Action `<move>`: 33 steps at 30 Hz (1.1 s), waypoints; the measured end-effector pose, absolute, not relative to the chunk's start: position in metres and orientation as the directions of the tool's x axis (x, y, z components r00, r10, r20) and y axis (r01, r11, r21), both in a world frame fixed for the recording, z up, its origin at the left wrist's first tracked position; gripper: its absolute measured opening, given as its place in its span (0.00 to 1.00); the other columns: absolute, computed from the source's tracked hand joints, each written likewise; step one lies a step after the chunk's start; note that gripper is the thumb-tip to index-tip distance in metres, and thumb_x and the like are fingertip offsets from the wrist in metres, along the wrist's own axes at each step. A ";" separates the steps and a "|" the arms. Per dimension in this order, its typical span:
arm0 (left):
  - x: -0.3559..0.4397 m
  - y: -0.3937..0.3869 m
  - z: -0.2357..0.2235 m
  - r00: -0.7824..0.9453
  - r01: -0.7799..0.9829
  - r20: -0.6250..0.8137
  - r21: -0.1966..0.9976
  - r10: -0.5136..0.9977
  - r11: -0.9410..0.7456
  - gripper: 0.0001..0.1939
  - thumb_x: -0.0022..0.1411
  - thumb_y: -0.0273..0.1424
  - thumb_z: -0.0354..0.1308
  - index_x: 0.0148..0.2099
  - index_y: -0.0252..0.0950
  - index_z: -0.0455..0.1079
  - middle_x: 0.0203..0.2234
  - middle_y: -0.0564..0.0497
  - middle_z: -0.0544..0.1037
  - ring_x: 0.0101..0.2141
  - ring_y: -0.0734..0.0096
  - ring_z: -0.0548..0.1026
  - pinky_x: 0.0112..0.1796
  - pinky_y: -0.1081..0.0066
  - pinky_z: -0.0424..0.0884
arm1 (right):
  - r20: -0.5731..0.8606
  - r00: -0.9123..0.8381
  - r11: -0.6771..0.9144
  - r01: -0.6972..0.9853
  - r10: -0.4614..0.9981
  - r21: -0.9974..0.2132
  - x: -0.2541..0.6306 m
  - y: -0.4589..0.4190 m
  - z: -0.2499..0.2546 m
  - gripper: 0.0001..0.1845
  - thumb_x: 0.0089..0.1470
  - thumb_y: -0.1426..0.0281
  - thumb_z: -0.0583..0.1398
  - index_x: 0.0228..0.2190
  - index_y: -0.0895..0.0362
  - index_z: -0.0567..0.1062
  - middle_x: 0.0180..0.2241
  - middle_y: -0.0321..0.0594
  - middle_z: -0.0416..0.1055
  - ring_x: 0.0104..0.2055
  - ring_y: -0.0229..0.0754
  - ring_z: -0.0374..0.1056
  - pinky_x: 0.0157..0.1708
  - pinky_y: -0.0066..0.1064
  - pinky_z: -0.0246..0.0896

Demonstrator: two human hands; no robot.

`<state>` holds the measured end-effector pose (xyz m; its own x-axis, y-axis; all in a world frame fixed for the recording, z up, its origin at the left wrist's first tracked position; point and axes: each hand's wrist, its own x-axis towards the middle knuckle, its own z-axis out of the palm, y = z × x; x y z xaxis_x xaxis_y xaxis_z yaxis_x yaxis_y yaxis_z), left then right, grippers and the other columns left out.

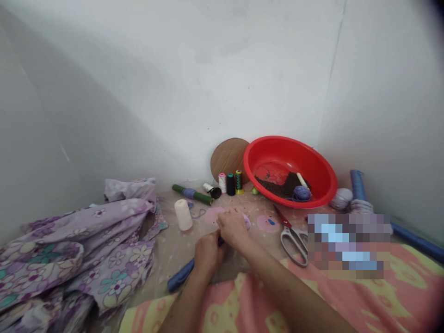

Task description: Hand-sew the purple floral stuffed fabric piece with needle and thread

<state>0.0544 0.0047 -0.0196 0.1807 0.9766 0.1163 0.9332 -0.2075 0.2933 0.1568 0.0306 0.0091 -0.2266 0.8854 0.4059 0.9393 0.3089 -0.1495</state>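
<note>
My left hand (208, 252) is closed around a blue tube (183, 274) that slants up from the lower left. Just beyond it, my right hand (234, 227) curls over the far part of the same tube, its fingers bent. A bit of lilac material (247, 222), perhaps yarn, shows beside the right fingers; most of it is hidden by the hand. A white thread cone (183, 215) stands left of my hands, and a loose purple strand (198, 213) lies behind it. Scissors (293, 243) with grey handles lie to the right.
A red basin (326, 178) leans at the back, holding dark material and a purple yarn ball (302, 193). Thread spools (231, 184) stand beside a cardboard disc (227, 155). A green tube (201, 198) lies behind. Floral cloth (114, 273) covers the left; a pink-yellow blanket (398, 296) is in front.
</note>
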 end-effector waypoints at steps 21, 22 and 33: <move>0.051 0.009 -0.013 0.211 0.905 0.063 0.365 0.975 -0.219 0.22 0.50 0.44 0.50 0.48 0.43 0.63 0.38 0.50 0.72 0.39 0.67 0.68 0.35 0.75 0.58 | 0.602 0.671 0.673 0.205 0.432 -0.711 0.252 0.018 0.053 0.09 0.46 0.65 0.55 0.24 0.58 0.66 0.18 0.30 0.63 0.23 0.32 0.61 0.31 0.27 0.56; 0.051 0.009 -0.013 0.210 0.905 0.066 0.364 0.975 -0.220 0.22 0.50 0.44 0.50 0.47 0.43 0.63 0.38 0.50 0.72 0.39 0.67 0.68 0.35 0.74 0.58 | 0.618 0.641 0.644 0.241 0.455 -0.726 0.254 0.018 0.051 0.09 0.47 0.65 0.54 0.24 0.58 0.67 0.17 0.30 0.62 0.22 0.31 0.60 0.29 0.26 0.56; 0.051 0.009 -0.017 0.212 0.903 0.099 0.360 0.972 -0.233 0.20 0.51 0.44 0.48 0.44 0.43 0.65 0.34 0.51 0.74 0.35 0.68 0.70 0.30 0.76 0.57 | 0.320 -0.207 0.339 0.830 0.924 -0.442 0.210 0.016 0.022 0.15 0.44 0.69 0.54 0.36 0.53 0.72 0.34 0.40 0.72 0.36 0.40 0.65 0.34 0.27 0.54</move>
<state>0.0506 0.0091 -0.0167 0.2115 0.9723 0.0993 0.9034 -0.2332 0.3599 0.2096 0.0162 0.0219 -0.2072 0.9245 0.3200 0.8305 0.3391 -0.4420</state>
